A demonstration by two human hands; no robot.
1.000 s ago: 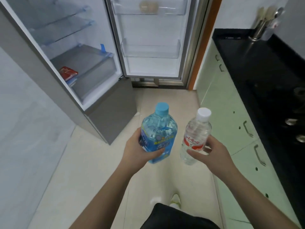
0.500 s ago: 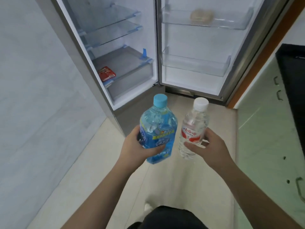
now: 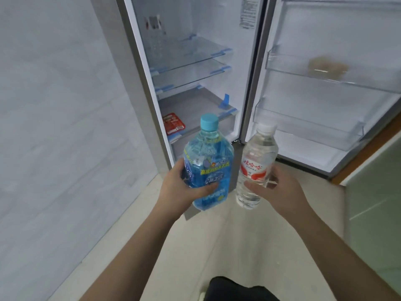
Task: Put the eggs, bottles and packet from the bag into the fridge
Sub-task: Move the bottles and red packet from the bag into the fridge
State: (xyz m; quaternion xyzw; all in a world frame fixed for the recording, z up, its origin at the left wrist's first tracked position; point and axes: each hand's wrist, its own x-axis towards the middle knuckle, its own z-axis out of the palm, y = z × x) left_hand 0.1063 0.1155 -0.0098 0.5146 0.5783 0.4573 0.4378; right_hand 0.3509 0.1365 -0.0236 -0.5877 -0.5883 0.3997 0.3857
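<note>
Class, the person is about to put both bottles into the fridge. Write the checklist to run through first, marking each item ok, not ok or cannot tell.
1. Fridge door open: ok.
2. Left hand grips the blue bottle firmly: ok, fingers wrap its body.
3. Right hand grips the clear bottle: ok.
4. Both caps on: ok.
5. Lower door shelf free for bottles: ok, nothing visible in it.
6. Shelf tall enough for the blue bottle: cannot tell.
</note>
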